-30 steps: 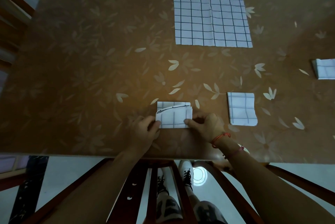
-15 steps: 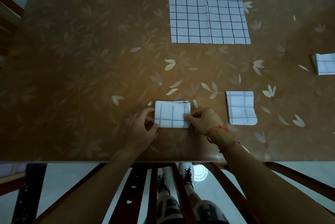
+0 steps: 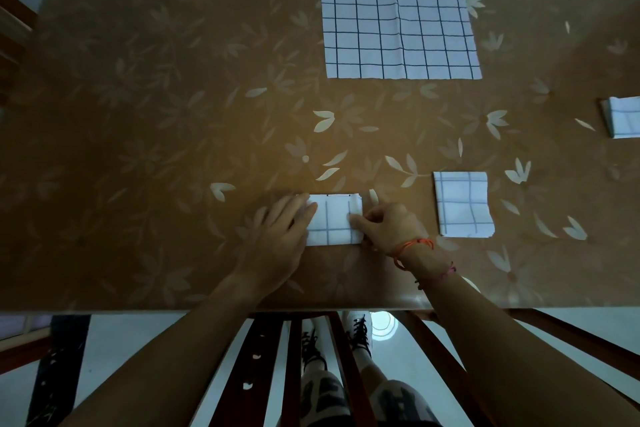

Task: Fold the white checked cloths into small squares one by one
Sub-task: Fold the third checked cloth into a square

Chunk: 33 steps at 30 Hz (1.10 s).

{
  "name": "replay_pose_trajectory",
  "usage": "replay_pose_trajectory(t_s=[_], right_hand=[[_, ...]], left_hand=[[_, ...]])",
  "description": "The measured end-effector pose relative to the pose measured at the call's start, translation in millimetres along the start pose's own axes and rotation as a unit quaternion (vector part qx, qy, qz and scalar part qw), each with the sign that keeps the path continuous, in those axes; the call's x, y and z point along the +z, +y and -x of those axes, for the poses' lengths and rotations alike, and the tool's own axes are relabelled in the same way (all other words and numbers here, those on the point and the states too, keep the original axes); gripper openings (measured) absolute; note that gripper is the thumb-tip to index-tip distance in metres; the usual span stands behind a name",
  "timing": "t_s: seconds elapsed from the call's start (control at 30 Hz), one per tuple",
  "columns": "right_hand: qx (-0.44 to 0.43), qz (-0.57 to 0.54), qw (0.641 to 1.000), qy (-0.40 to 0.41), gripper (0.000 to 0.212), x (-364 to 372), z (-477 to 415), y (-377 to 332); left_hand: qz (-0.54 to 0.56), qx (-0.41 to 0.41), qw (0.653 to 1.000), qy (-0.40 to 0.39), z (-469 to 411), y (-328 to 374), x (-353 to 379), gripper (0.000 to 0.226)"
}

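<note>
On folded cloth (image 3: 335, 220), flat left hand (image 3: 277, 241)

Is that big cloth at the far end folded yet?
No, the big cloth lies spread flat on the table, while the left hand and right hand are on a small cloth.

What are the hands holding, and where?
The folded cloth: right hand pinches its right edge; left hand presses flat on its left side.

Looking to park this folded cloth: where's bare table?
Bare: the table left of the left hand and spread cloth; also the strip between spread cloth and folded square. Crowded: between that square and the right hand pinching the folded cloth.
</note>
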State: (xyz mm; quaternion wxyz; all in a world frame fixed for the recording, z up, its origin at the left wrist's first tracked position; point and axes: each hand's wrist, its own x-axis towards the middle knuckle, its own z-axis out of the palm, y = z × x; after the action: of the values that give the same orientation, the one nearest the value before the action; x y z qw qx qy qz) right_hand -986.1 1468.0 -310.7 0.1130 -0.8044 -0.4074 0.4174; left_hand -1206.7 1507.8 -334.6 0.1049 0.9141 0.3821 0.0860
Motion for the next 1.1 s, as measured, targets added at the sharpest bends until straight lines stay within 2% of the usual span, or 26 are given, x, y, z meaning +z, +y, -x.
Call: replay_pose_trajectory(t_s=[0.2,0.47,0.77,0.87,0.93,1.0,1.1], right_hand=[[0.001,0.002,1.000,0.025,0.035,1,1,1],[0.015,0.047,0.998,0.035,0.034,2,-1,-3],[0.011,0.102,0.991,0.081,0.033,3,4,-5],[-0.058,0.135,0.979,0.141,0.029,7,17,-7],[-0.196,0.151,0.951,0.188,0.022,23,29,-11],[-0.307,0.174,0.918,0.184,0.039,48,36,-15],[-0.332,0.265,0.903,0.065,0.078,84,40,-15]], left_hand=[[-0.021,0.001,0.997,-0.078,0,-9,6,0.048],[-0.036,-0.020,0.992,-0.117,0,-11,11,0.052],[-0.043,-0.028,0.991,-0.122,0,-10,11,0.054],[-0.044,-0.032,0.991,-0.121,-1,-9,12,0.054],[-0.039,-0.035,0.991,-0.122,0,-8,12,0.054],[-0.040,-0.037,0.991,-0.122,0,-9,14,0.053],[-0.042,-0.019,0.991,-0.127,3,-11,14,0.054]])
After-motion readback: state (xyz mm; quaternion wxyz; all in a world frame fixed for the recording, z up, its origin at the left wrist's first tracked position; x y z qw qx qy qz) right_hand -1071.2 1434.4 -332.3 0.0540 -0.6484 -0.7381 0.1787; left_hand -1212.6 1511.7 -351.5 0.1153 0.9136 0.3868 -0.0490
